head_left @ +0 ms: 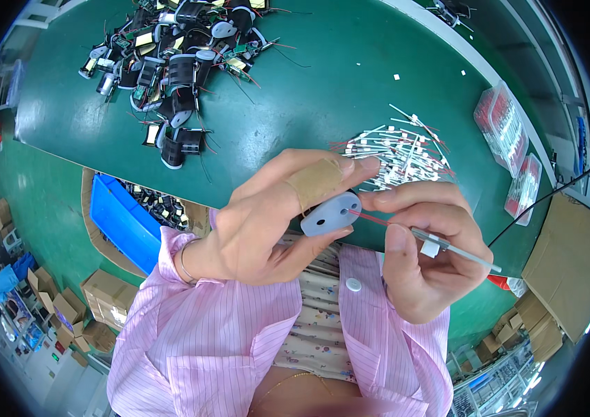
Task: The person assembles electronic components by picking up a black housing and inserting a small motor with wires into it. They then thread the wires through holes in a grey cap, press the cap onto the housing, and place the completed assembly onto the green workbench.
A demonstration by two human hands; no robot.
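My left hand (pixel 267 215), with a tan bandage round one finger, grips a small black device by its sides. The device's grey oval end cap (pixel 330 214) faces right and has several small holes. My right hand (pixel 434 243) is closed on a thin white stick-like part (pixel 472 258) that bears a small white tab (pixel 431 246). From this part red wires (pixel 371 218) run leftward to a hole in the cap; how deep they go is hidden. Beyond my right hand lies a loose pile of similar white sticks with red wires (pixel 399 156).
Black devices with circuit boards and loose wires (pixel 180 69) are heaped at the far left of the green table (pixel 309 90). Clear plastic boxes of sticks (pixel 502 128) stand at the right edge. Below the table's left edge, a blue bin (pixel 125 219) sits in a carton.
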